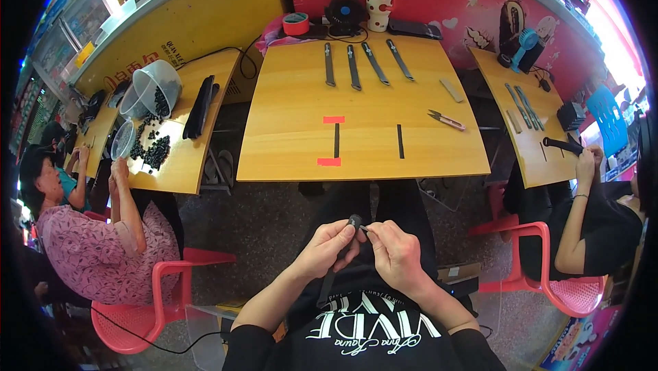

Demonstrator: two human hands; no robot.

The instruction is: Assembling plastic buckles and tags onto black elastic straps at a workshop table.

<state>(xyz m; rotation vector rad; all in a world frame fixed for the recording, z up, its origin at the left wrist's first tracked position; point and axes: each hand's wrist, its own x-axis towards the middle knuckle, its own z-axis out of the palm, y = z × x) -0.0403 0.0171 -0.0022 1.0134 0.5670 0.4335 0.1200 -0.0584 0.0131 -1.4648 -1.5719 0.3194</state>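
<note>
Above my lap my left hand (330,246) is closed on a dark strap (327,287). Its thick rounded end shows beyond my thumb, and its flat tail hangs below my palm. My right hand (397,253) pinches at that rounded end, where a small thin bit sticks out between the two hands; what this bit is, I cannot make out. On the table (274,145) ahead, several similar dark straps (353,67) lie in a row at the far side. Two short black strips (401,141) lie nearer, the left one between two pieces of red tape (329,162).
Thread snips (447,120) and a beige bar (451,90) lie at the table's right. A tape roll (296,24), black fan (345,15) and spotted tumbler (379,2) stand at the back. People sit either side; the left table holds a tipped tub (156,83) and small black pieces (157,152).
</note>
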